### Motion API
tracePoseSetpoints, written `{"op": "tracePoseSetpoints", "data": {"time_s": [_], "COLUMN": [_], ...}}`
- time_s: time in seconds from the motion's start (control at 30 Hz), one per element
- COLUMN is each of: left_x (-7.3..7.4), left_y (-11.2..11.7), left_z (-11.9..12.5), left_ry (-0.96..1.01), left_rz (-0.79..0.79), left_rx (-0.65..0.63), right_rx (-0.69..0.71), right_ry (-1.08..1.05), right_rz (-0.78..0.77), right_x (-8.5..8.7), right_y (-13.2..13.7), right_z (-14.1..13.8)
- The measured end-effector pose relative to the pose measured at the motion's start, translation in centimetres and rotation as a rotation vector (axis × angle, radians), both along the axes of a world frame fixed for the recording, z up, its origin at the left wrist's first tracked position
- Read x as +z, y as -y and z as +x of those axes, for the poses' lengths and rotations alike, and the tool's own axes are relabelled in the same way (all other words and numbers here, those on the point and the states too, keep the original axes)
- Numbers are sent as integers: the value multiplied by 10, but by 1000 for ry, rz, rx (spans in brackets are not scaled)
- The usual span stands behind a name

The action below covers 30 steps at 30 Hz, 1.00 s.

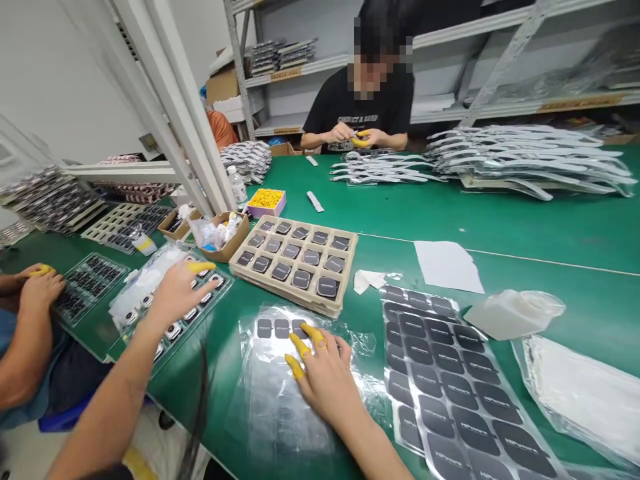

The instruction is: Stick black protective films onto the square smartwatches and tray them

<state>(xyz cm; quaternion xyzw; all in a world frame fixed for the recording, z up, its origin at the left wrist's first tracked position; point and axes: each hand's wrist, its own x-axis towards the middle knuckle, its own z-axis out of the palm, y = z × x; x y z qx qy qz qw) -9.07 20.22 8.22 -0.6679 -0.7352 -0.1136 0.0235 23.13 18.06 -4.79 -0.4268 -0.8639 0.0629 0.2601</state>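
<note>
Head view: the right hand (325, 377) lies flat and open on a clear film (273, 407) on the green desk (500, 220). Its yellow-capped fingertips (300, 345) are at a row of black pads (280, 328) just ahead of it. A pad sheet (450, 393) lies to its right and a cardboard tray (295, 260) beyond it. The left hand (175, 293), fingers loosely spread and holding nothing, rests on a plastic tray (200, 317) of small parts.

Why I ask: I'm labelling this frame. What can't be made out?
Head view:
Too small: lettering on the dark pad sheet.
Cut by the bottom edge: that sheet's near end.
Hidden by the palm: clear film under the right hand.
Partly covered: tray under the left hand.
</note>
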Motion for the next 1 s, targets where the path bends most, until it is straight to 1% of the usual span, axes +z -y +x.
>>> {"op": "tracePoseSetpoints", "data": {"time_s": [0.03, 0.07, 0.1, 0.13, 0.17, 0.2, 0.23, 0.3, 0.37, 0.47, 0.67, 0.8, 1.0], "left_x": [-17, -35, -52, -66, -76, -84, -89, -91, -91, -91, -94, -92, -93], "left_y": [36, 70, 99, 123, 141, 153, 160, 161, 156, 154, 178, 185, 193], "left_z": [-5, -9, -13, -18, -22, -27, -32, -42, -51, -61, -87, -105, -115], "left_ry": [-69, -147, -219, -257, -257, -226, -178, -94, -61, -36, 15, 38, 141], "left_rz": [109, 191, 232, 214, 163, 86, 3, -114, -143, -139, -125, -93, 7], "left_rx": [142, 314, 493, 620, 734, 814, 853, 851, 815, 784, 727, 672, 655], "right_rx": [13, 23, 35, 46, 57, 68, 78, 95, 105, 129, 108, 91, 96], "right_ry": [0, 3, 11, 24, 41, 61, 80, 106, 116, 113, 111, 136, 121], "right_rz": [17, 36, 56, 75, 90, 101, 108, 114, 113, 110, 15, -13, 7], "right_x": [-1, -3, -5, -7, -10, -12, -14, -18, -21, -25, -27, -26, -25], "right_y": [0, 0, 1, 1, 1, 1, 1, 2, 2, 2, 3, 4, 3], "right_z": [1, 2, 3, 3, 3, 4, 4, 6, 9, 16, 19, 18, 19]}}
